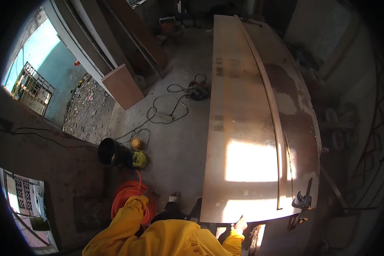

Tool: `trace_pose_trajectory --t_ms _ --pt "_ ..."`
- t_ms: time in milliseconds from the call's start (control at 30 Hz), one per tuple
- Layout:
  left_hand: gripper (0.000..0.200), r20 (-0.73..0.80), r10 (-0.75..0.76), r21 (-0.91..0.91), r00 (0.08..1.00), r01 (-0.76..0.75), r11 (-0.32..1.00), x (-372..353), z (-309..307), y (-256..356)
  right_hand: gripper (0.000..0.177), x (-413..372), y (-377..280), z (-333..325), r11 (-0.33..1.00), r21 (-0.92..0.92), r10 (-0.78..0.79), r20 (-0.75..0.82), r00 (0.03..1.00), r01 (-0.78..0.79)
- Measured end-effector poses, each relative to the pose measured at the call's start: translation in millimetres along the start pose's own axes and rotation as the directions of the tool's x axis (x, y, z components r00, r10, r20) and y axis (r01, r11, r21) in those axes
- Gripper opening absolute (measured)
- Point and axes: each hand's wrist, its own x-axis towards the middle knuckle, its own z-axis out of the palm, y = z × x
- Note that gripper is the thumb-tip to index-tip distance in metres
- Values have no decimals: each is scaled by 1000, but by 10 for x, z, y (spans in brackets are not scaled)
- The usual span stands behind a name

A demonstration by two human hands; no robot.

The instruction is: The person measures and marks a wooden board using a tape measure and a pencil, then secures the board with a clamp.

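Note:
My right hand (240, 225) is at the near edge of a long plywood sheet (239, 123). One digit lies over the edge, and the others look curled at or below it, partly hidden. A long, thin wooden strip (266, 85) runs lengthwise along the sheet, bowed in this view. At the near right corner a black clamp (302, 199) grips the edge, close to the strip's end. My left arm is bent in a yellow sleeve (130, 213) above a coiled orange hose (123, 194); the left hand itself is hidden.
A corded power tool (197, 91) lies on the floor left of the sheet, its cable looping across the concrete. Nearer me are a black bucket (108, 151) and a yellow-green item (139, 159). A small board (123, 87) leans by the doorway. Another clamp (252, 22) is at the far end.

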Motion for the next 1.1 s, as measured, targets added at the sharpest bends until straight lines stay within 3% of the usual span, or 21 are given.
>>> trace_pose_trajectory --t_ms 67,100,133,200,367,400,433,467,533,600,633,733,833,867,933,1000,1033,1067,1100 --pt "46 10 -36 20 999 36 999 54 69 -280 30 -11 6 -72 990 -139 -1 136 991 20" --pt "44 52 -150 -42 987 152 987 98 127 -427 32 -49 -65 -66 967 -251 57 65 996 -39" --pt "43 101 -260 -92 960 270 959 126 168 -557 32 -24 1 -128 968 -246 58 53 997 -43" --pt "42 118 -237 -109 964 250 962 227 136 -598 34 77 -16 -43 982 -188 -10 87 996 26" --pt "41 158 -199 -155 967 223 962 224 367 -904 43 299 147 -157 995 -61 82 106 991 -76" --pt "42 -41 -46 -11 998 46 999 372 567 -1087 43 314 121 -151 996 -54 79 104 991 -74" --pt "42 -208 133 163 969 -99 982 506 690 -1265 44 312 66 -123 987 -138 93 97 991 -79" --pt "42 -210 138 168 968 -103 980 442 570 -1231 44 323 63 -100 973 -215 105 93 990 -83" --pt "43 65 -82 -50 995 85 995 256 327 -1089 44 479 185 -79 970 -238 70 70 995 -52" --pt "44 123 -92 -55 988 99 994 238 179 -1117 47 932 482 -239 961 -260 -73 91 993 94" --pt "45 179 -102 -61 979 115 992 259 100 -1085 47 973 483 -231 964 -248 -79 79 994 97" --pt "45 186 -133 -28 973 141 990 154 -277 -890 55 878 462 -192 914 -394 -110 -15 994 96" --pt "45 141 -109 58 984 102 993 390 -311 -938 74 536 255 -186 731 -676 -67 65 996 93" --pt "45 153 -98 63 983 89 994 480 -286 -918 67 565 339 -209 721 -682 -229 -69 971 121" --pt "42 122 -88 -74 989 97 993 644 -272 -930 71 -202 154 -68 490 -841 -529 -80 845 227" --pt "39 162 -115 -179 980 144 973 715 -291 -781 74 -675 127 -170 502 -799 -545 4 838 331" --pt "39 201 -100 -250 975 149 957 925 -179 -842 67 -660 226 -305 510 -796 -497 37 867 326" --pt "39 249 -85 -310 965 163 937 1115 -8 -910 60 -509 444 -490 371 -831 -629 103 770 414" --pt "41 266 -71 -319 961 157 935 1137 50 -833 55 -771 380 -585 465 -806 -506 96 857 365"
